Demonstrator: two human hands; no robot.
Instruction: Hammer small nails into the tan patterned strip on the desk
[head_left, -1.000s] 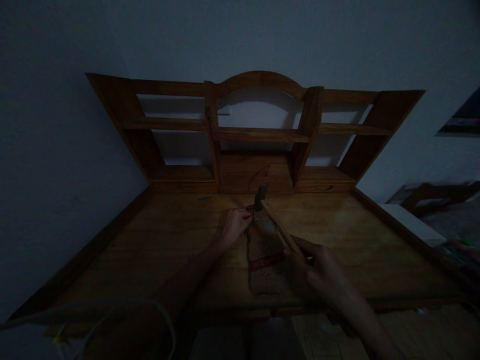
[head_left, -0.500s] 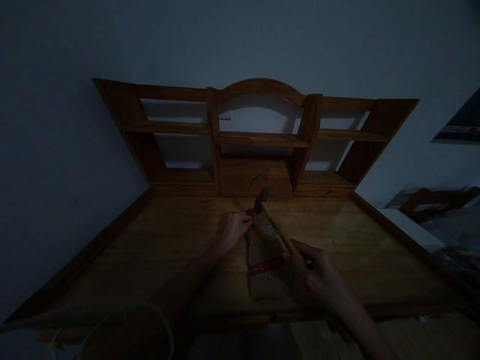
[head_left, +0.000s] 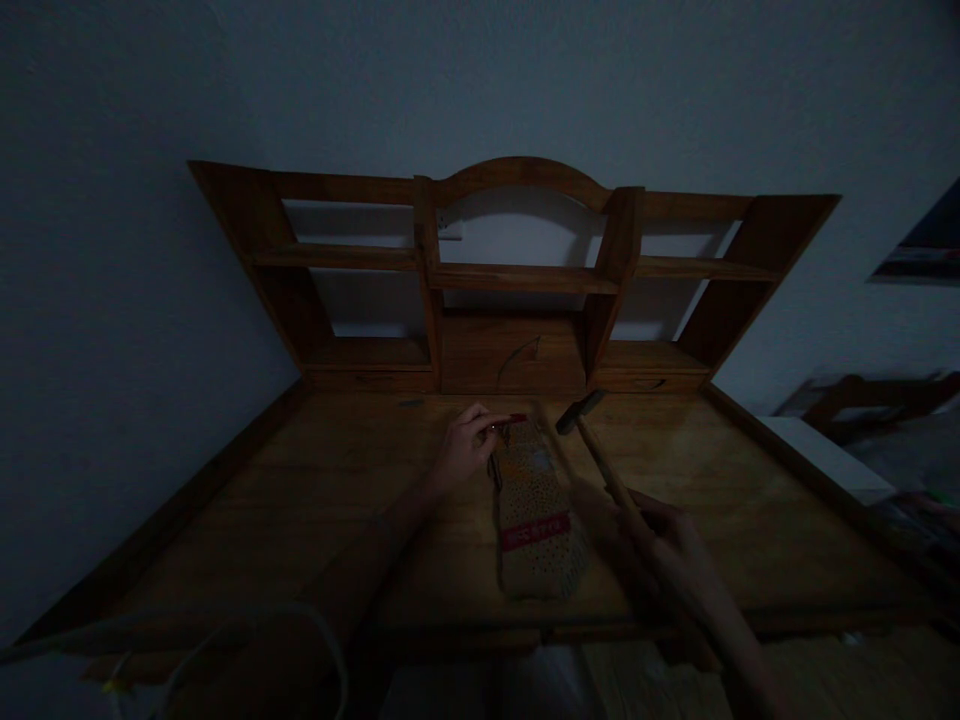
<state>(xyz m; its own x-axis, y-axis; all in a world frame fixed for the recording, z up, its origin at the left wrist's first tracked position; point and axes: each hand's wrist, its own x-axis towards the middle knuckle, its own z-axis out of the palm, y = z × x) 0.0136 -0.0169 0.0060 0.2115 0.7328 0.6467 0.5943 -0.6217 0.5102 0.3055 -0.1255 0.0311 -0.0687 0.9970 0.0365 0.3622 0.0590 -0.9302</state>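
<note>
A speckled tan cloth pouch [head_left: 536, 495] with a red lettered band and a red top edge lies flat on the wooden desk [head_left: 360, 480]. At its upper left corner is my left hand [head_left: 466, 445], index finger stretched along the red edge and thumb close under it. Whatever is pinched there is too small and dark to make out. My right hand [head_left: 667, 545] grips the wooden handle of a hammer [head_left: 600, 455]. The hammer's dark head is raised to the right of the pouch's top, apart from it.
A wooden shelf unit [head_left: 525, 280] stands along the desk's back, against the wall. A small flat dark piece [head_left: 410, 403] lies near its base. Beyond the right edge are a white surface [head_left: 821, 455] and a chair [head_left: 862, 395]. A pale cord [head_left: 322, 625] hangs at lower left.
The hammer has swung right, from over the pouch's top to beside it, and my right hand moved right and down. My left hand shifted slightly left, its index finger straightened.
</note>
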